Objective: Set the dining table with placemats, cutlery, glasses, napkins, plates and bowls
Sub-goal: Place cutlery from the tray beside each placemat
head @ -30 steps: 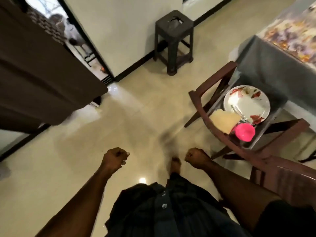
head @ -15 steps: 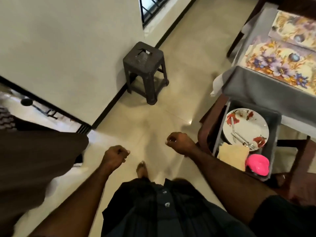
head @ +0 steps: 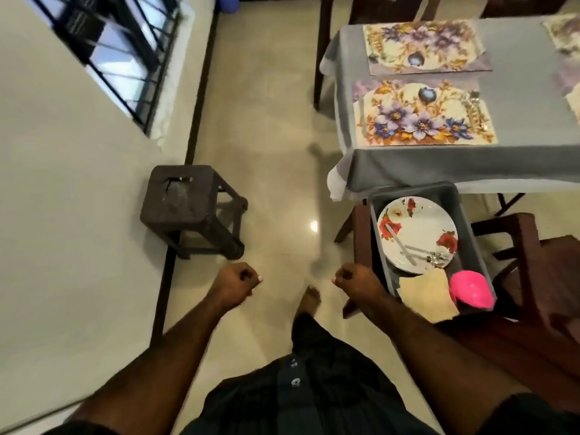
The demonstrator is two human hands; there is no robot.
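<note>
Head view, looking down past my own front: my left hand (head: 238,282) and right hand (head: 353,282) sit low in the middle of the frame, both with fingers curled into loose fists and nothing in either one.

At the upper right is the table (head: 518,51) under its grey cloth. Two floral placemats lie on its near side, the far placemat (head: 423,47) above the near placemat (head: 420,116), with corners of more mats at the right edge. A few pieces of cutlery (head: 475,108) lie along the right edge of the near placemat; I cannot make out which pieces. I see no plate, bowl, glass or napkin on the table in this frame.

The rest of the things wait in the grey bin (head: 470,233) on the chair (head: 530,246) at the right, just below the table's hanging cloth and just beside my right hand. In it lies a flowered plate (head: 417,227) with loose cutlery across its lower part, a beige folded napkin (head: 430,296) below it, and a pink bowl (head: 472,293) beside the napkin, apparently tipped on its side.

So I judge the job early: mats down, one setting's cutlery begun, and plates, bowls, napkins, glasses and the remaining cutlery left. No glasses are visible to me anywhere.
</note>
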